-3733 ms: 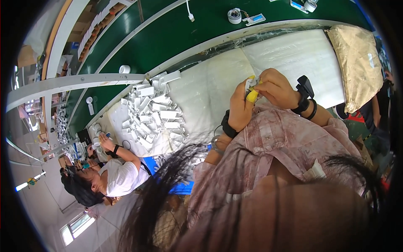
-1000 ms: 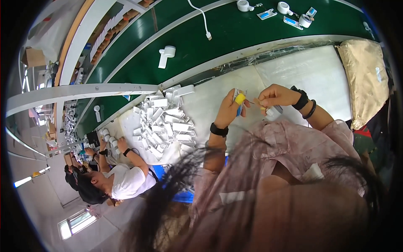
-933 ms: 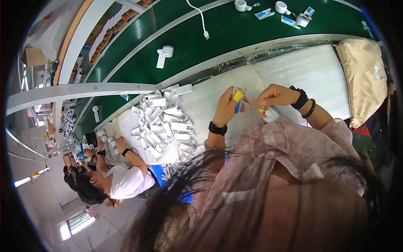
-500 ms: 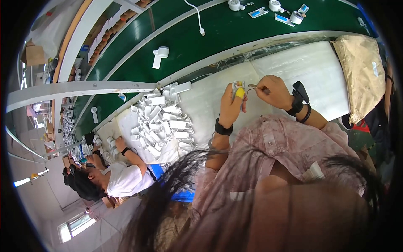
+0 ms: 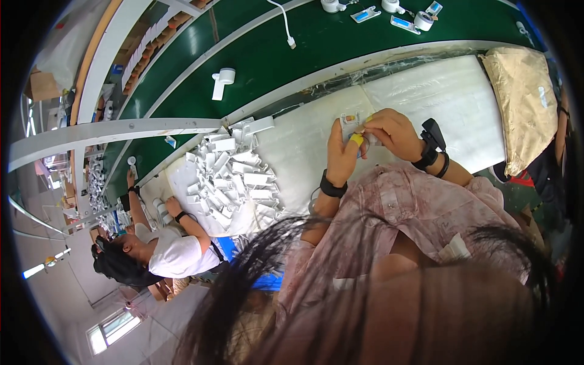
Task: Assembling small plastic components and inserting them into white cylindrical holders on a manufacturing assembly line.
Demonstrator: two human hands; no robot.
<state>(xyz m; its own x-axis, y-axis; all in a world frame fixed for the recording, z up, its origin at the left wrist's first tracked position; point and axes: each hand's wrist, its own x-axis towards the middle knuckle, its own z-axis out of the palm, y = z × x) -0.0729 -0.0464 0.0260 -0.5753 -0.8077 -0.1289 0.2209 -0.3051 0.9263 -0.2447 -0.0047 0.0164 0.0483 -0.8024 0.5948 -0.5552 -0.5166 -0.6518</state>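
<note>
My left hand is closed on a small pale part with an orange-yellow piece inside it, held above the covered bench. A yellow finger cover sits on my left thumb. Close against it, my right hand is pinched over the lower right side of the same part. What the right fingertips grip is mostly hidden. To the left of my hands lies a heap of white plastic shells.
Beyond the bench runs a green conveyor belt carrying a white handheld device, a white cable and several opened units. A brown paper bag lies at right. At left a co-worker sits near a metal frame post.
My right hand has come in against the part; the thin metal tool seen in it before is now hidden. Belt items have shifted left. The co-worker has reached an arm to the belt.
</note>
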